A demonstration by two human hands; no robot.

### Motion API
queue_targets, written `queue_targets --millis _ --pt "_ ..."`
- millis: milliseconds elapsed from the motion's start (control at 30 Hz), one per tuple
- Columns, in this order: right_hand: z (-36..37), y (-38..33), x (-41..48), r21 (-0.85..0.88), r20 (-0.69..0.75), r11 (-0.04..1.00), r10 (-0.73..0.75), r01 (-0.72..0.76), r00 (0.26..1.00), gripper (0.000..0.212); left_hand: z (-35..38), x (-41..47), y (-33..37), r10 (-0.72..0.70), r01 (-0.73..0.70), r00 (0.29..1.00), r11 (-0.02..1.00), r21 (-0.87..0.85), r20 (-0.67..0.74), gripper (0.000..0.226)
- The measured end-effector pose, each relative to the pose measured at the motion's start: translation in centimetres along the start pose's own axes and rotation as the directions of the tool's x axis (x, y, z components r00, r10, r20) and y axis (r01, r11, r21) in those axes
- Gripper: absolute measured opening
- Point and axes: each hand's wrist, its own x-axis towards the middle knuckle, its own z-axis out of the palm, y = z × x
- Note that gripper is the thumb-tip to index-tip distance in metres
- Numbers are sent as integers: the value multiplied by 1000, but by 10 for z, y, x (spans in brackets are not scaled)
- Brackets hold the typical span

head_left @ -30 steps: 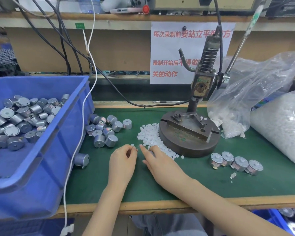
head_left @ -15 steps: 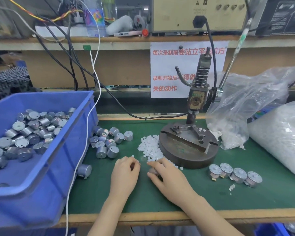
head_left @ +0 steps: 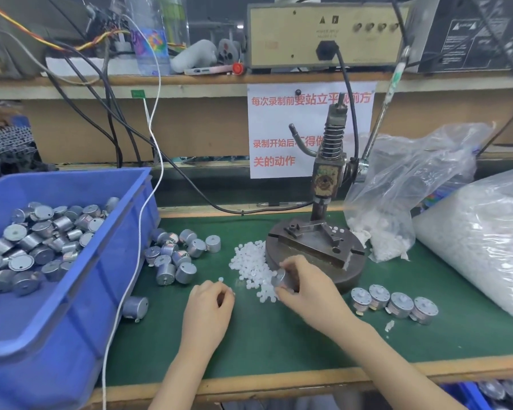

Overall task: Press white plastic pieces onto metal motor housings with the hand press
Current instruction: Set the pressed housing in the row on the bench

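Gripping motor housing (head_left: 280, 278) in right hand (head_left: 308, 288) mid-frame for capping; curling left hand (head_left: 209, 304) near white pieces (head_left: 251, 266), probably pinching one.

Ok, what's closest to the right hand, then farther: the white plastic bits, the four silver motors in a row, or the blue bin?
1. Pile of small white plastic pieces: just left of the right hand.
2. Row of four silver metal motor housings: on its right.
3. Blue plastic bin: far left.
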Motion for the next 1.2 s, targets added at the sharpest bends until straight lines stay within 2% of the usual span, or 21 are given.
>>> queue_targets --millis 100,200,367,467,667,767,833,900,1033,1100,1200 --pt "-21 11 18 -3 -152 999 32 -33 988 50 0 0 0 4 -4 1000 1000 3 10 15" --pt "-35 25 34 -93 -257 994 30 -56 966 41 0 1 0 0 0 1000 1000 4 12 15" --pt "-35 43 49 -332 -306 922 93 -198 948 37 0 0 1 -4 4 1000 1000 3 13 15" --pt "-35 48 56 -368 -326 890 148 -269 934 40 0 0 1 6 -6 1000 1000 5 14 15" --pt "-30 43 63 -238 -345 906 257 -349 903 42 -1 -1 2 3 -3 1000 1000 4 18 15" --pt "-30 46 61 -214 -302 914 274 -345 913 55 -1 -1 2 -4 4 1000 1000 4 20 15" --pt "-33 47 57 -89 -264 948 274 -307 925 70 -1 -1 1 -8 8 1000 1000 5 19 15" --pt "-40 46 54 137 -289 962 269 -238 919 74 0 -1 2 -9 8 1000 1000 8 16 15" --pt "-64 37 56 449 -413 874 388 -187 824 72 0 0 3 0 0 1000 1000 9 27 15" --pt "-76 29 62 479 -469 867 384 -136 795 71 -1 -1 3 5 -5 999 1000 11 32 16" --pt "-92 14 75 437 -524 899 286 -35 802 68 -1 -2 4 20 -21 999 1000 23 26 15"
